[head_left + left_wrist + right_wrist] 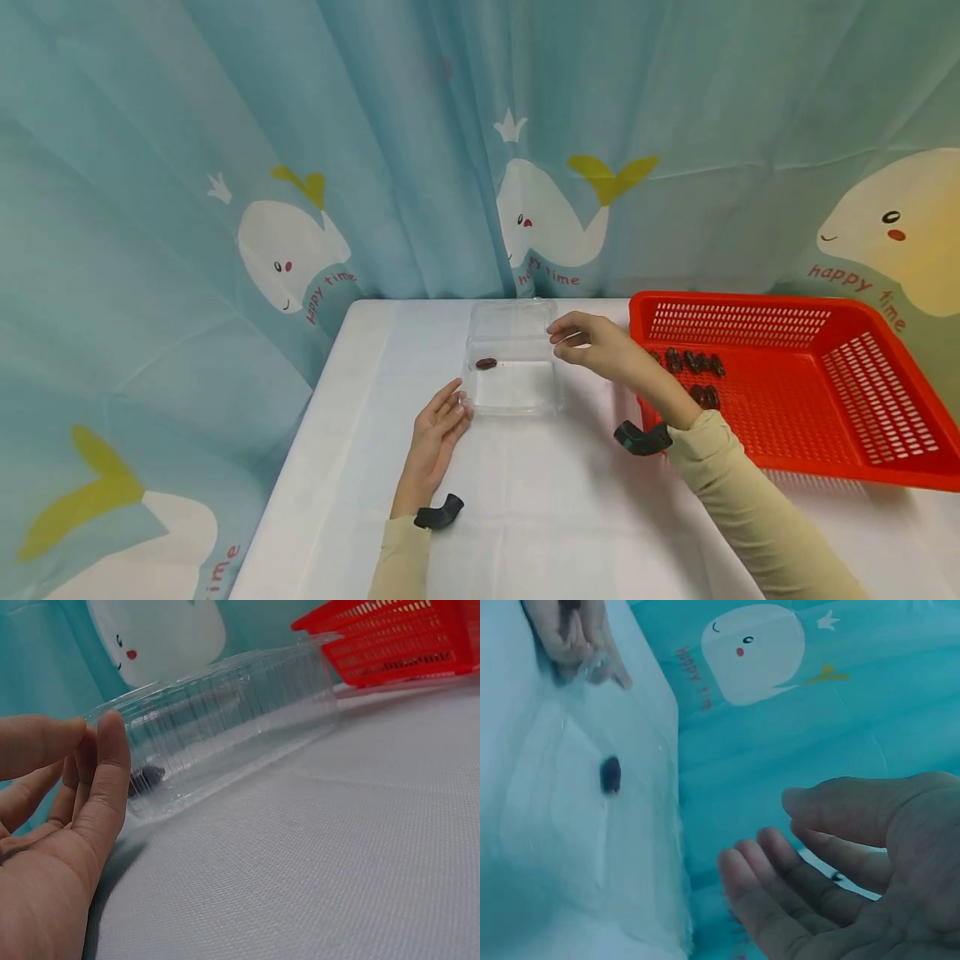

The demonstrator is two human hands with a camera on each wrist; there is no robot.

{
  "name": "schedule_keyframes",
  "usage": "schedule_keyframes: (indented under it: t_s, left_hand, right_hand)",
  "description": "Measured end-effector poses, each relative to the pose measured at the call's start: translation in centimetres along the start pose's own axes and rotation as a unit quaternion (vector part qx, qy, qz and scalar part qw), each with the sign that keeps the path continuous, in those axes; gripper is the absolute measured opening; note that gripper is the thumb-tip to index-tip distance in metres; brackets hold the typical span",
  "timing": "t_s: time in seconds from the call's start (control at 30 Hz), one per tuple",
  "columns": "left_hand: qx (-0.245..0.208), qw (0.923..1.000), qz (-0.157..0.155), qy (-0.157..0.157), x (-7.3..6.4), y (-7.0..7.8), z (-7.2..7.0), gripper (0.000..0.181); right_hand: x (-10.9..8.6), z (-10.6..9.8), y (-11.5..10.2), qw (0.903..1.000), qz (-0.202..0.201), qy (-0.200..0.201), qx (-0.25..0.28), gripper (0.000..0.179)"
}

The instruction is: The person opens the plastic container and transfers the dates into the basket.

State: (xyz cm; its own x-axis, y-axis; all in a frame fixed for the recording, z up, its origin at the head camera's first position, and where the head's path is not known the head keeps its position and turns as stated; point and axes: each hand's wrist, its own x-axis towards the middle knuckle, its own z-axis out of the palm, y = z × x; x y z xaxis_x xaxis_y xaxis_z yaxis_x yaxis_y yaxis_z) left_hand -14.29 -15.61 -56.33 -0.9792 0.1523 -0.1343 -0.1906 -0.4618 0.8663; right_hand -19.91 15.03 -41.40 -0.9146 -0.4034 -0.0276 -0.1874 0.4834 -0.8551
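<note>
A clear plastic clamshell box [517, 387] lies on the table with its lid [512, 320] folded back toward the curtain. One dark brown date [486, 363] rests inside, near the box's back left corner; the right wrist view shows the same date [610, 775]. My left hand [441, 429] pinches the box's left front corner between thumb and fingers, also seen in the left wrist view, where that hand [75, 795] partly hides the corner. Over the box's right side, my right hand [596, 346] hangs with loosely bent fingers and nothing between them.
A red plastic basket [795, 450] with slotted walls stands to the right, with several dates [693, 362] in its left part. A white cloth covers the table [525, 508]. Behind it hangs a blue curtain [420, 167] printed with whales.
</note>
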Motion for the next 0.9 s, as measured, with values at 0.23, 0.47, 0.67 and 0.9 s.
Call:
schedule_keyframes:
  t_s: [0.23,0.47,0.67,0.9]
  left_hand:
    - [-0.001,1.0000,-0.001,0.003,0.1,0.1,-0.1,0.057]
    - [0.003,0.9999,-0.008,0.012,0.1,0.0,-0.2,0.056]
    - [-0.005,0.9999,-0.009,0.014,0.1,0.1,-0.2,0.055]
    - [-0.006,0.9999,-0.009,0.007,0.1,0.1,-0.2,0.055]
  right_hand:
    - [1.9,3.6,0.3,0.9993,-0.020,0.031,0.010,0.028]
    - [3.7,7.0,0.9,0.9991,-0.023,0.026,0.025,0.029]
    - [5.2,9.2,1.5,0.9990,-0.035,0.022,0.017,0.034]
    - [6.2,10.8,2.3,0.9997,-0.016,0.016,-0.011,0.041]
